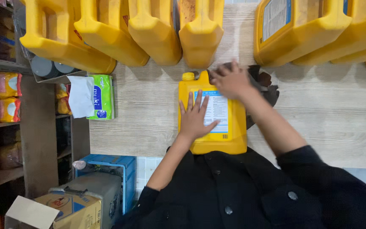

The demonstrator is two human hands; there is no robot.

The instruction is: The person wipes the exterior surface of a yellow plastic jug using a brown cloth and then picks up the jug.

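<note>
Yellow plastic jerrycan with a white and blue label (227, 127) lies flat on its side on the pale wood-grain counter (149, 114), near the front edge, cap end pointing away from you, small yellow screw cap (187, 76) at the top left corner. Your left hand (195, 116) lies flat on the label, fingers spread and open, pressing down, gripping nothing. Your right hand (230, 79) is over the can's handle end, blurred; it seems to sit on a dark crumpled cloth (264, 85) bunched there, but you cannot tell if the fingers are closed on the cloth or just resting.

Risks, as a judgement:
- The can's near end sits right at the counter edge against your black jacket. Pushing toward yourself could slide it off, since the flat left palm only presses and has no grip.
- With the can on its side, a loose cap would leak onto the counter; the seal cannot be seen.
- The row of upright yellow jerrycans (157, 29) stands just beyond the right hand. A wide sweep with the cloth could knock one.
- The green and white tissue pack (100, 97) lies well apart to the left, at the counter's corner, and is unlikely to be hit.
</note>
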